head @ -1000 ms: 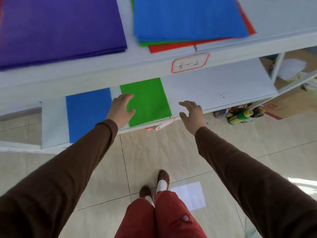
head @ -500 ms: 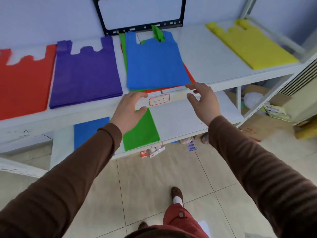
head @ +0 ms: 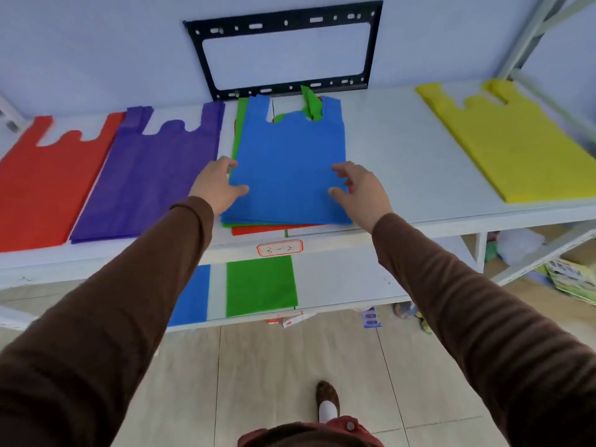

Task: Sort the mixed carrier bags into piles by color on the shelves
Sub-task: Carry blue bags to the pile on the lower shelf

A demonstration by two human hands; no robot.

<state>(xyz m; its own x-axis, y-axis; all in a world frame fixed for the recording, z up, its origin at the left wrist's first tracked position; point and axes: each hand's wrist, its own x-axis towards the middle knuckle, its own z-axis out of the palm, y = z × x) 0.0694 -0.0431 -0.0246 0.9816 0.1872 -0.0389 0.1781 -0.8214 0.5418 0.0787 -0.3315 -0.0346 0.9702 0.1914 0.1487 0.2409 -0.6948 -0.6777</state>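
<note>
A mixed stack of carrier bags lies at the middle of the upper shelf (head: 396, 175), with a blue bag (head: 290, 162) on top and green and red edges showing beneath. My left hand (head: 217, 185) rests open at the stack's left edge, thumb on the blue bag. My right hand (head: 358, 188) is open at its right edge, fingers spread over the corner. Sorted on the same shelf are a red bag (head: 42, 182), a purple pile (head: 151, 175) and a yellow pile (head: 516, 140). On the lower shelf lie a green bag (head: 261, 285) and a blue bag (head: 193, 298).
A black metal frame (head: 283, 46) hangs on the wall behind the stack. A red-bordered label (head: 280, 248) is stuck on the upper shelf's front edge. Boxes and clutter (head: 571, 279) sit low on the right. Small packets (head: 293, 319) lie on the tiled floor under the lower shelf.
Both hands rose from the lower shelf by the green bag to the upper shelf and now flank the mixed stack. The view tilted up, bringing the whole upper shelf into sight.
</note>
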